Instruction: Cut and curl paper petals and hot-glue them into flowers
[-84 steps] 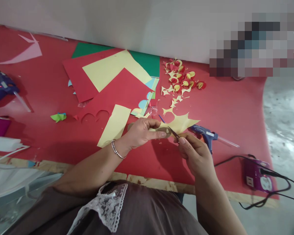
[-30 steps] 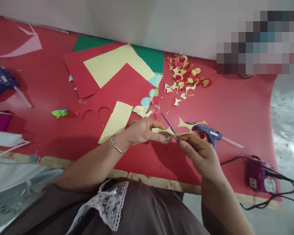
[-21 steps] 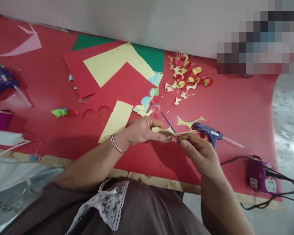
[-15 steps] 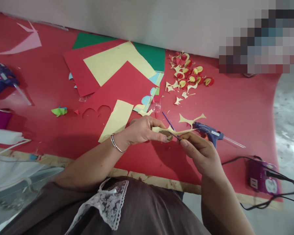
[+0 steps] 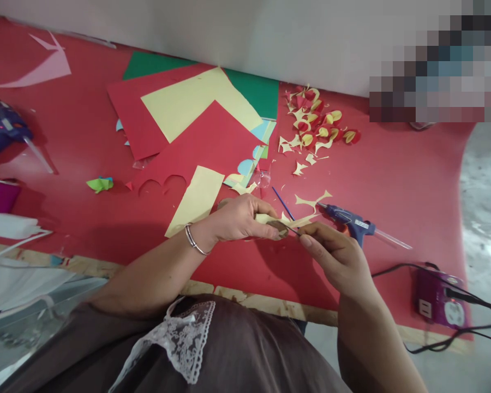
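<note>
My left hand (image 5: 245, 221) is closed on a piece of pale yellow paper (image 5: 263, 218), pinched between thumb and fingers. A brownish rounded piece (image 5: 279, 227) shows beside the thumb tip; I cannot make out what it is. My right hand (image 5: 331, 254) is closed on a thin dark tool (image 5: 292, 230), its tip at the yellow paper and its grip hidden by the fingers. A narrow yellow strip (image 5: 305, 220) runs from the paper toward my right fingers. Just beyond lie a slim blue stick (image 5: 283, 202) and a yellow offcut (image 5: 314, 203).
Red sheets (image 5: 207, 144), a yellow sheet (image 5: 180, 109) and a green sheet (image 5: 256, 95) overlap at the back. Small red and yellow pieces (image 5: 311, 123) are heaped to their right. A blue glue gun (image 5: 349, 219) lies beyond my right hand, another glue gun (image 5: 10, 125) far left. A purple power socket (image 5: 437, 300) trails black cables.
The yellow strip between my hands looks shorter at its far end. The offcut beyond has shifted slightly left. Both hands stay almost in place with the same grips.
</note>
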The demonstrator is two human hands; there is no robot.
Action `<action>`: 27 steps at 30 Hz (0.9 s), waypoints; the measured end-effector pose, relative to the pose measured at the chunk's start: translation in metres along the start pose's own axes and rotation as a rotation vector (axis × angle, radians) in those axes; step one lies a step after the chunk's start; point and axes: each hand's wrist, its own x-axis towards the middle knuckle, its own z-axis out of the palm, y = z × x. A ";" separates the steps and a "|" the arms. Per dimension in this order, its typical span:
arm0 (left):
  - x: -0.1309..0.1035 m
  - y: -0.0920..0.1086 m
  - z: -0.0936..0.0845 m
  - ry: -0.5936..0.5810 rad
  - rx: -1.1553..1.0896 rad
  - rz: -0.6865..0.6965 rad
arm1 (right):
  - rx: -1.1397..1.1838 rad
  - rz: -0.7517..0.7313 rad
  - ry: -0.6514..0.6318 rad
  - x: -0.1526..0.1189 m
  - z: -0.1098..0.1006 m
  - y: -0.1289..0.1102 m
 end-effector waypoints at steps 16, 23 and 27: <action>-0.001 0.001 -0.004 -0.074 0.115 -0.056 | -0.122 -0.025 -0.034 0.000 -0.003 0.004; -0.002 0.004 -0.004 -0.114 0.148 -0.109 | -0.070 -0.019 -0.032 -0.001 0.000 0.008; -0.001 0.006 -0.004 -0.143 0.135 -0.106 | -0.059 -0.005 -0.025 0.000 0.003 0.010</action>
